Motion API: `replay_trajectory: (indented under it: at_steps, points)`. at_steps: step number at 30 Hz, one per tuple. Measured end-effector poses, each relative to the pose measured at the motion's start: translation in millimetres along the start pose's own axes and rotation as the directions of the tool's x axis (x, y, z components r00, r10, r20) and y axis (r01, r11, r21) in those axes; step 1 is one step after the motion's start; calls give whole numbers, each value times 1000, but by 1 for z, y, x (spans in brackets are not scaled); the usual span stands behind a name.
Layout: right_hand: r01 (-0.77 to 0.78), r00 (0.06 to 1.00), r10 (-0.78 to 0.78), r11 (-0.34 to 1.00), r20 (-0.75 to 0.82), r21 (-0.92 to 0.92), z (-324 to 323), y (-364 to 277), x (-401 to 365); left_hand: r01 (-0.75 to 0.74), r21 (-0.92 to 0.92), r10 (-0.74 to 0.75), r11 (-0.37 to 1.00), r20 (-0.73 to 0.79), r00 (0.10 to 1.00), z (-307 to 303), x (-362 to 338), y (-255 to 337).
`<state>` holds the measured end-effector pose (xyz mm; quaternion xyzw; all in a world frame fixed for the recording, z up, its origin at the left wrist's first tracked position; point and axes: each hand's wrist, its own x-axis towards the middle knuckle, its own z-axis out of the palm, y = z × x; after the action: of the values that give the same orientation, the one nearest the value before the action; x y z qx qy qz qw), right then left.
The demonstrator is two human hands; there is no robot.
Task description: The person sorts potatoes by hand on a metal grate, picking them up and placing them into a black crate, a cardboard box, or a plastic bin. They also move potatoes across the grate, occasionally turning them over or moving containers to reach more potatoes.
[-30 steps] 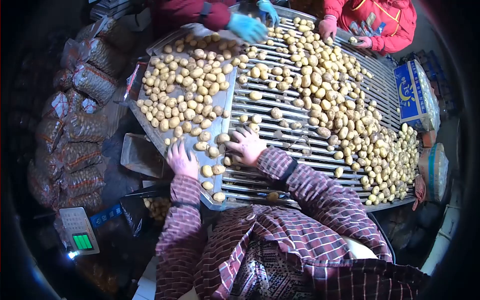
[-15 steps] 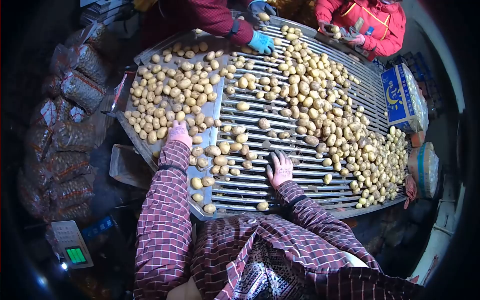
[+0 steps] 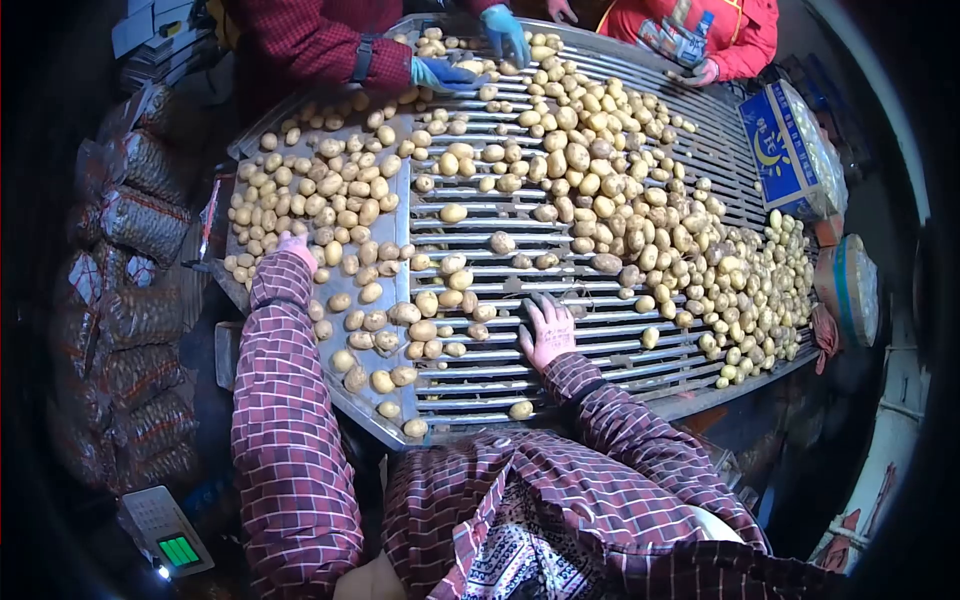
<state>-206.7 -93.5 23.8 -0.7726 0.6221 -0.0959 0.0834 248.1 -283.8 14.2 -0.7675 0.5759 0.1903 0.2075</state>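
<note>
My left hand (image 3: 297,250), in a pink glove, reaches into the potatoes (image 3: 345,188) on the smooth metal sheet (image 3: 398,250). Its fingertips point away from me, and I cannot make out whether they close around a potato. My right hand (image 3: 550,332), gloved in pink with dark fingertips, lies on the slatted metal bars (image 3: 480,382) with fingers spread and nothing held. A few loose potatoes (image 3: 423,331) lie between my hands. The large heap of potatoes (image 3: 620,200) covers the bars beyond and to the right of my right hand.
Across the table, a co-worker's blue-gloved hands (image 3: 505,38) are over the potatoes. Another person in a red jacket (image 3: 748,42) stands at the far right. A blue carton (image 3: 782,150) sits by the right edge. Filled sacks (image 3: 145,222) and a scale with green display (image 3: 178,550) are left.
My left hand has shifted left across the sheet, and several potatoes near it lie differently. My right hand stays on the bars. The co-worker's blue-gloved hands have moved, and the whole view has shifted slightly.
</note>
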Motion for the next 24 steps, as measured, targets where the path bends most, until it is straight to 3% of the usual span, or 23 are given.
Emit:
replay_trajectory:
  at_steps: [4,6,8,9,10,11,12,14,16,18,20,22,24]
  points:
    - [-1,1000,1,1000,-13,18,2,0,-1,48,-50,-46,998,41,998,17,0,-2]
    - [16,1000,-16,1000,-26,14,2,1,-1,49,-219,-55,975,-22,998,29,-2,-9]
    - [21,999,-21,1000,-34,12,1,0,0,-25,-495,-57,869,-149,987,45,-3,-26]
    - [1,1000,-1,1000,-20,10,3,2,-1,-180,-667,-29,723,-289,957,50,-11,-37]
    - [3,999,-3,1000,-34,1,5,2,-2,-268,-859,6,437,-295,956,81,10,-65]
    - [1,999,-1,1000,-32,-1,6,2,-2,-354,-924,-45,144,-364,930,84,-1,-83]
    - [-3,1000,3,1000,-24,-1,5,1,-2,-425,-892,-116,-154,-411,904,86,-22,-100]
    - [19,999,-19,1000,-33,14,6,3,-3,-238,-770,-186,-592,-156,970,51,-113,-113]
    - [4,999,-3,1000,-38,7,12,4,-5,-230,-641,-92,-732,-241,966,103,-144,-182]
    - [22,998,-21,1000,-52,12,10,3,-4,-252,-584,-321,-772,16,947,146,-195,-208]
    - [35,998,-34,999,-57,13,15,6,-4,-298,-459,-228,-837,-203,952,229,-229,-242]
    - [18,999,-18,1000,-36,-9,17,6,-5,-426,-277,-478,-861,159,864,283,-258,-243]
    - [14,1000,-14,999,-24,-34,13,4,-5,-487,-74,-490,-870,221,843,273,-309,-196]
